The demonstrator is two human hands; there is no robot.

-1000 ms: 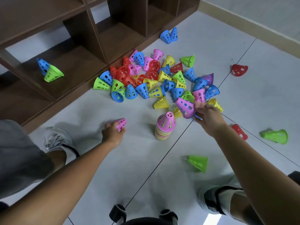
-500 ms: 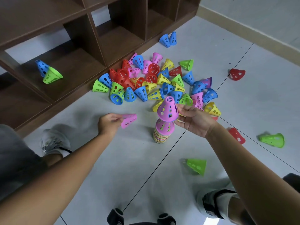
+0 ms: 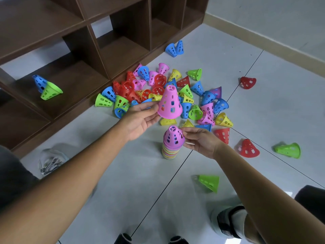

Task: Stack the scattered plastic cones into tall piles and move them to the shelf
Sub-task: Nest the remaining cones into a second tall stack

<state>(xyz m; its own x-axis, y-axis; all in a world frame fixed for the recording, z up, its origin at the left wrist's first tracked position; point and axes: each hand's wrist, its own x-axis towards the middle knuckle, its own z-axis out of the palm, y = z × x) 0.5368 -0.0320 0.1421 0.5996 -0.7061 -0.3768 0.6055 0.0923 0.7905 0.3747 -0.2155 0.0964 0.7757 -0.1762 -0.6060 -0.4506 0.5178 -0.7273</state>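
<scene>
My left hand [image 3: 140, 118] pinches a pink cone [image 3: 169, 103] by its lower left side and holds it upright in the air. Right below it stands a stack of cones [image 3: 169, 152] on the floor, topped by another pink cone [image 3: 173, 138]. My right hand [image 3: 202, 142] holds that top cone from the right with thumb and fingertips. Behind the stack lies a heap of scattered cones [image 3: 193, 95] in several colours, against the foot of the wooden shelf [image 3: 73, 80]. A blue and a green cone [image 3: 48, 88] lie in a lower shelf compartment.
Stray cones lie around: two blue ones [image 3: 174, 48] by the shelf corner, red ones [image 3: 248, 82] [image 3: 248, 148] and a green one [image 3: 288, 150] to the right, and a green one [image 3: 209, 182] near my right shoe [image 3: 228, 221]. My left shoe [image 3: 51, 161] is beside the shelf.
My right hand has set its pink cone down on the stack. My left hand has carried its pink cone from the floor up and right, to above the stack.
</scene>
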